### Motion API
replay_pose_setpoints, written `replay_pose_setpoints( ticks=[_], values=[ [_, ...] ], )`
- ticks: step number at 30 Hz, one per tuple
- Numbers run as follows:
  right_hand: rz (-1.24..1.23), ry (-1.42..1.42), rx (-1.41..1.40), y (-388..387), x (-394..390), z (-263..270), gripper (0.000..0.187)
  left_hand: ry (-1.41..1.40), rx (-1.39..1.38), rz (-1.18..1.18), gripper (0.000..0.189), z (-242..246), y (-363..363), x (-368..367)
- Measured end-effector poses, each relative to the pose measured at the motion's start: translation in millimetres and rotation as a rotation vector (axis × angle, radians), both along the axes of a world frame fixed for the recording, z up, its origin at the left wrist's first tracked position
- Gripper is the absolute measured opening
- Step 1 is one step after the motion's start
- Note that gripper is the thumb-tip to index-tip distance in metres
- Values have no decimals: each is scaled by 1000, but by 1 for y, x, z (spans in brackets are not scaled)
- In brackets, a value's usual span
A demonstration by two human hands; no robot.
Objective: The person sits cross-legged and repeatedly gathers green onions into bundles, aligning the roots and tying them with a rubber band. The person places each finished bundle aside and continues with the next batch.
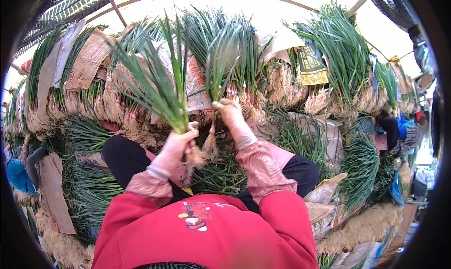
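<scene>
My left hand (181, 142) is closed around the lower stems of a bunch of green garlic (165, 100). The leaves of this bunch fan upward and its blurred roots (195, 159) hang below my fist. To the right, my right hand (229, 114) grips a thin garlic plant (213, 119) between thumb and fingers. Pale roots (210, 145) dangle from that plant, just right of the left hand. Both hands are at knee height, apart from each other. Cut or loose green leaves (218, 177) lie between my legs.
Ahead stands a long bank of upright garlic bundles (225, 47), roots toward me, partly covered by printed sacks (88, 61). More garlic piles (359, 166) lie to the right and to the left (95, 184). Other people sit at the far left (21, 174) and right (405, 135).
</scene>
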State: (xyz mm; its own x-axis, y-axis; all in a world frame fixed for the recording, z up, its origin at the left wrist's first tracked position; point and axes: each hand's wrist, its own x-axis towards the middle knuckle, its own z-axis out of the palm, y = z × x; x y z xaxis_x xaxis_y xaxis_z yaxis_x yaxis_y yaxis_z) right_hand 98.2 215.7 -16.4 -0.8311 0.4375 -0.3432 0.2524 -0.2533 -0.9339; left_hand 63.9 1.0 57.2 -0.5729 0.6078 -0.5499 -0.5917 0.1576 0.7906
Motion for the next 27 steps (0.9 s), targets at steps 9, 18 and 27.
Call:
replay_pose_setpoints(
  ticks=[9,18,27],
  values=[
    [-223,267,-1064,-55,36,-25,20,-445,549,138,20,-46,30,19],
    [194,56,-753,-49,34,40,25,-649,819,118,15,-28,0,2],
    [-75,254,-952,-47,23,32,20,-516,836,141,21,-13,-9,-13]
  ],
)
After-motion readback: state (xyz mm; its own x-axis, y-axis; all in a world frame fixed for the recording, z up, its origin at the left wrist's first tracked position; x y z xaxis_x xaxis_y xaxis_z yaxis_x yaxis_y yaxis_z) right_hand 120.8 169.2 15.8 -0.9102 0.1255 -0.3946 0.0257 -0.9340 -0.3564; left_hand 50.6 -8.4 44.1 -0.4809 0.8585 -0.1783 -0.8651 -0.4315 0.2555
